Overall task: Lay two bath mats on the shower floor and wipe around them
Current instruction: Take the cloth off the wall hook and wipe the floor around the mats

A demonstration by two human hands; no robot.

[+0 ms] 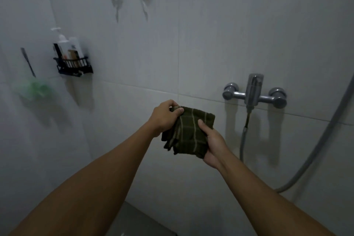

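While I stand facing the tiled wall (134,48), both my hands are closed on the same dark green cloth (188,130) with its pale stripes. My left hand (165,116) pinches an upper corner between thumb and fingers, and my right hand (211,142) cups the lower right side with the thumb pressed on top. The cloth hangs bunched and half folded in the air between them, out in front of the wall and left of the tap (253,93).

No mat shows from here; only a sliver of floor (134,222) appears at the bottom edge, so I cannot tell whether either mat is down yet.

What worries me is the loose lower edge. It dangles in uneven flaps, and if I let go with one hand to reach down, the cloth may fall open and drag, or slip out of a light pinch altogether. The hose (314,151) loops down on my right, and a careless swing of that arm could catch it. The floor may be wet, so bending quickly risks my footing, too.
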